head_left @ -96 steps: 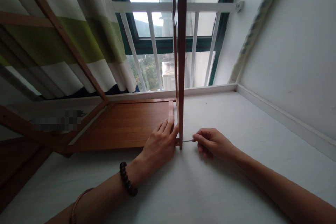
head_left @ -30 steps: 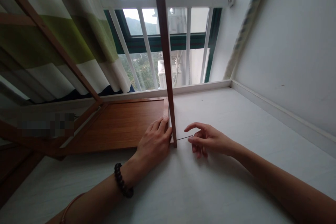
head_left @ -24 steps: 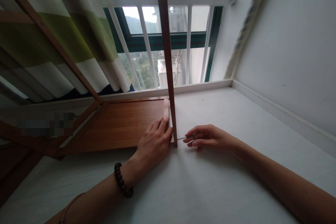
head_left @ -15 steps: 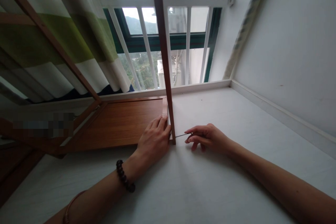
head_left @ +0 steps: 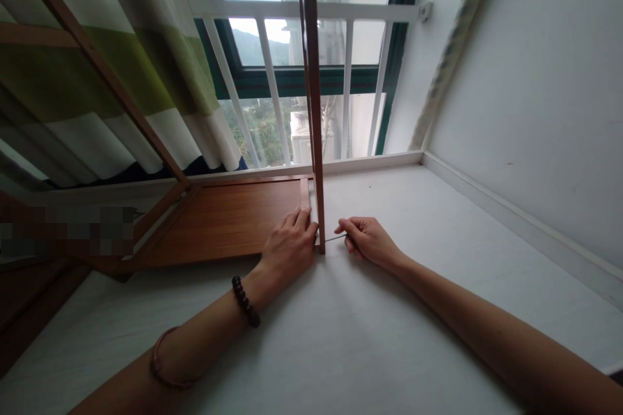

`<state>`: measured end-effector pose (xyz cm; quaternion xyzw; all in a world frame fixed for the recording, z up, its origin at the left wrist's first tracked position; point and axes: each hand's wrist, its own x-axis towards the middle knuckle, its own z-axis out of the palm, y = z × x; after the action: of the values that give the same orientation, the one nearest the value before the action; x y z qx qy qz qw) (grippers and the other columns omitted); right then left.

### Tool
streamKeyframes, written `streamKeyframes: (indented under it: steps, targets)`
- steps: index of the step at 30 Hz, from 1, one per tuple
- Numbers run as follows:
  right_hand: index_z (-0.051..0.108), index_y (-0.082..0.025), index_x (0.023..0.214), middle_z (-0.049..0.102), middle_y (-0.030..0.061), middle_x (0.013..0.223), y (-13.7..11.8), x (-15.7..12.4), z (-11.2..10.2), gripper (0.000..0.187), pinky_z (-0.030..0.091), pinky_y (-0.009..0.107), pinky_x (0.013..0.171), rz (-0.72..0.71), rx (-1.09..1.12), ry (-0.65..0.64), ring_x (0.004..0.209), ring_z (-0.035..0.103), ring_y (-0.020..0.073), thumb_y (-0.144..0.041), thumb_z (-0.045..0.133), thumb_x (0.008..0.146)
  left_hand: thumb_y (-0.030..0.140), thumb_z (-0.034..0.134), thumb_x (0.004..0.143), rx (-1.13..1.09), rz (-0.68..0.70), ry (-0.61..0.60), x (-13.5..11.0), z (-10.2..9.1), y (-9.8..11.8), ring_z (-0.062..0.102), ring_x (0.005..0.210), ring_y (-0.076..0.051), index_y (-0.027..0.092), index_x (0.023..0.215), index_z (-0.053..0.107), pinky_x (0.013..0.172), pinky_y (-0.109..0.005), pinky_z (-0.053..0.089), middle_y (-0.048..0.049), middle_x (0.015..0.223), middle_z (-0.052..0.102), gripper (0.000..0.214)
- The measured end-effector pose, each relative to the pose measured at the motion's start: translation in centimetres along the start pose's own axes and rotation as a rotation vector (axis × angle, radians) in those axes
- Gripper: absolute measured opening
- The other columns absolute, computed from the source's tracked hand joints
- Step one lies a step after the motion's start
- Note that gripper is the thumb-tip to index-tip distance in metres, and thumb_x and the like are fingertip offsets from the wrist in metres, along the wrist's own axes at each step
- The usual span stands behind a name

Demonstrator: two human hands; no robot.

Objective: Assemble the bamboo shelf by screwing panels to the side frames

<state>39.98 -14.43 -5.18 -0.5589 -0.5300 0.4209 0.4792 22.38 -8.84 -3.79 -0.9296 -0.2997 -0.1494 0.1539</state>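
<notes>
My left hand [head_left: 291, 241] is closed over the right end of a reddish-brown wooden shelf panel [head_left: 228, 217], right beside an upright wooden post [head_left: 314, 110]. The fingertips lie on the panel's end rail and the thumb is near the post; what is under the palm is hidden. From the other side, my right hand [head_left: 370, 240] pinches a thin metal rod that looks like a hex key [head_left: 335, 238]. The rod's far end meets the post near its foot. The other end is hidden in my fingers.
More wooden frame bars [head_left: 111, 91] rise at the left, before a striped curtain [head_left: 160, 71]. Behind stands a white railing [head_left: 341, 10] at a window. A white wall [head_left: 545, 91] bounds the right side, and the pale floor [head_left: 370, 337] lies below.
The right hand has turned and its fingers have curled in around the hex key. The post's upper part appears further right in view. My left hand stays on the panel end.
</notes>
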Motion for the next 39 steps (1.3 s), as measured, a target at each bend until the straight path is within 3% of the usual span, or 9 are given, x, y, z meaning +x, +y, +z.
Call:
streamKeyframes:
  steps: [2, 5, 8, 10, 16, 24, 27, 33, 39]
  targets:
    - [0.058, -0.016, 0.086, 0.049, -0.0084, 0.043, 0.2, 0.5, -0.2, 0.032, 0.025, 0.016, 0.032, -0.071, 0.041, 0.003, 0.030, 0.037, 0.0040, -0.047, 0.050, 0.084, 0.016, 0.051, 0.077, 0.003, -0.004, 0.002, 0.4, 0.2, -0.1, 0.050, 0.109, -0.027, 0.013, 0.094, 0.060, 0.095, -0.040, 0.042, -0.0151, 0.113, 0.053, 0.019]
    - [0.057, -0.015, 0.087, 0.051, -0.0075, 0.048, 0.5, 1.1, -1.2, 0.031, 0.026, 0.015, 0.033, -0.075, 0.130, -0.159, 0.034, 0.039, 0.0029, -0.046, 0.057, 0.081, 0.017, 0.051, 0.078, -0.016, -0.007, 0.007, 0.8, 0.3, -0.3, 0.051, 0.108, -0.028, 0.013, 0.095, 0.060, 0.094, -0.040, 0.042, -0.0158, 0.112, 0.054, 0.020]
    - [0.055, -0.015, 0.105, 0.063, -0.0012, 0.065, 0.7, 1.1, -2.5, 0.039, 0.040, 0.015, 0.041, -0.011, 0.237, -0.326, 0.049, 0.057, 0.0071, -0.042, 0.063, 0.078, 0.017, 0.050, 0.078, -0.044, 0.005, 0.013, 0.8, 0.4, -0.6, 0.052, 0.108, -0.027, 0.014, 0.098, 0.060, 0.095, -0.042, 0.042, -0.0155, 0.115, 0.054, 0.023]
    - [0.052, -0.015, 0.111, 0.068, 0.0044, 0.077, 0.8, 0.9, -2.8, 0.044, 0.049, 0.019, 0.051, 0.017, 0.272, -0.348, 0.066, 0.066, 0.0126, -0.041, 0.064, 0.078, 0.017, 0.052, 0.077, -0.056, 0.027, 0.015, 0.8, 0.4, -0.9, 0.052, 0.110, -0.027, 0.014, 0.099, 0.060, 0.096, -0.041, 0.041, -0.0148, 0.119, 0.053, 0.024]
    - [0.059, -0.013, 0.106, 0.070, 0.0120, 0.092, 0.7, 0.6, -2.2, 0.038, 0.054, 0.022, 0.058, 0.063, 0.197, -0.266, 0.084, 0.068, 0.0181, -0.041, 0.061, 0.080, 0.020, 0.054, 0.077, -0.086, 0.084, 0.046, 0.4, 0.9, -1.8, 0.046, 0.118, -0.027, 0.014, 0.096, 0.062, 0.101, -0.042, 0.037, -0.0144, 0.129, 0.048, 0.021]
    - [0.057, -0.013, 0.110, 0.072, 0.0088, 0.081, 0.3, 1.6, -2.0, 0.042, 0.053, 0.020, 0.056, 0.146, 0.274, -0.244, 0.068, 0.068, 0.0136, -0.033, 0.069, 0.075, 0.018, 0.054, 0.075, -0.075, 0.089, 0.068, 0.6, 1.0, -2.1, 0.049, 0.115, -0.029, 0.013, 0.094, 0.062, 0.099, -0.041, 0.039, -0.0155, 0.128, 0.050, 0.022]
    - [0.055, -0.015, 0.100, 0.072, 0.0063, 0.075, 0.3, 1.3, -1.6, 0.037, 0.053, 0.021, 0.054, 0.073, 0.284, -0.121, 0.064, 0.068, 0.0138, -0.032, 0.071, 0.072, 0.017, 0.052, 0.076, -0.075, 0.086, 0.072, 0.8, 1.0, -2.2, 0.050, 0.115, -0.029, 0.014, 0.094, 0.063, 0.097, -0.042, 0.041, -0.0152, 0.128, 0.051, 0.021]
    - [0.060, -0.015, 0.100, 0.071, 0.0098, 0.096, 0.8, 0.8, -2.3, 0.041, 0.054, 0.031, 0.075, 0.024, 0.193, -0.195, 0.089, 0.067, 0.0194, -0.031, 0.075, 0.066, 0.017, 0.053, 0.075, -0.114, 0.078, 0.098, 0.9, 1.3, -2.4, 0.049, 0.117, -0.029, 0.016, 0.091, 0.063, 0.098, -0.043, 0.040, -0.0142, 0.128, 0.051, 0.019]
    - [0.070, -0.015, 0.090, 0.071, 0.0065, 0.081, 1.7, 1.6, -3.9, 0.029, 0.052, 0.028, 0.064, -0.200, -0.248, -0.033, 0.066, 0.064, 0.0144, -0.039, 0.066, 0.073, 0.016, 0.054, 0.074, -0.102, 0.090, 0.058, 1.0, 1.2, -2.4, 0.047, 0.119, -0.031, 0.014, 0.094, 0.063, 0.098, -0.045, 0.040, -0.0153, 0.131, 0.049, 0.022]
